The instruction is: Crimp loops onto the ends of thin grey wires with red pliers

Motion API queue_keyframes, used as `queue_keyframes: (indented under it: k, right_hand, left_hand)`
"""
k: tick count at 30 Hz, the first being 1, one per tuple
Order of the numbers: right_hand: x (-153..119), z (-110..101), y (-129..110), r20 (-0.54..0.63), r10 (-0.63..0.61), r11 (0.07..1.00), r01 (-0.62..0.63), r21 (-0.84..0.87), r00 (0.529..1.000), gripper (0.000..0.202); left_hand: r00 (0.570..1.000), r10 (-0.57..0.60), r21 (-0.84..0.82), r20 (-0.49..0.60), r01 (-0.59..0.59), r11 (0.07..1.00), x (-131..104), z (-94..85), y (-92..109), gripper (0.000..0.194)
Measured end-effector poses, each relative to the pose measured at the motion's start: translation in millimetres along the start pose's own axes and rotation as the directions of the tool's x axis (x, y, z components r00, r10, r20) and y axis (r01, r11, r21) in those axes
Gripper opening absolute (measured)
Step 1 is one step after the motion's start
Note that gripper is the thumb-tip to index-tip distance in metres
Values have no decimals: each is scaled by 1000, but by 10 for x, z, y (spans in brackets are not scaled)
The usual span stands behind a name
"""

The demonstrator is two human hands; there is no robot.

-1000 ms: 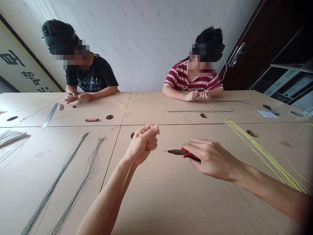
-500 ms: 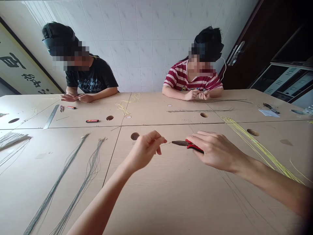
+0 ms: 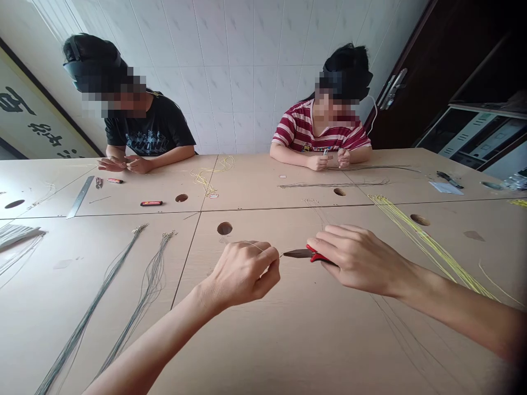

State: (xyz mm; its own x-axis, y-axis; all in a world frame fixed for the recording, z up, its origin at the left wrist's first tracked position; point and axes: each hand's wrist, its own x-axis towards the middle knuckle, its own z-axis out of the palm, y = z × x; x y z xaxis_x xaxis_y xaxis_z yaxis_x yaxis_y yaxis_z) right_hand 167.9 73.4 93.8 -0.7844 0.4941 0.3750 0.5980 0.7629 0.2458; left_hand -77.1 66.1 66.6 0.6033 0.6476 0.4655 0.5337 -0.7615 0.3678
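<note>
Right hand (image 3: 366, 260) grips pliers (image 3: 298, 253); left hand (image 3: 247, 272) is closed on a thin cord (image 3: 281, 255), at the plier tips (image 3: 286, 254). This cord appears unfinished; grey cords (image 3: 94, 305) left of the left hand, already bearing end fittings (image 3: 141, 227), appear complete.

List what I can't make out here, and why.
In the head view:
Thin strand: how the left hand grips it, hidden by the hand itself.
Pliers: their rear part, covered by the right hand.
Gray bundle at lower left: near end, cut off by the bottom edge.
White tag: print too small.
</note>
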Motion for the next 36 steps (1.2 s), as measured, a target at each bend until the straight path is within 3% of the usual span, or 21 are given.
queue_keyframes:
  k: [8,22,36]
  right_hand:
    - [43,36,-16,-29,-84,996,85,18,996,19]
    - [68,106,13,-30,-129,990,131,58,991,18]
    - [67,109,26,-55,-119,987,124,102,991,18]
  left_hand:
    - [999,12,-99,-42,-16,995,-14,-22,-47,25]
    - [998,47,-195,32,-40,980,-13,-51,-109,31]
    - [969,247,90,20,-248,965,-56,-21,-174,31]
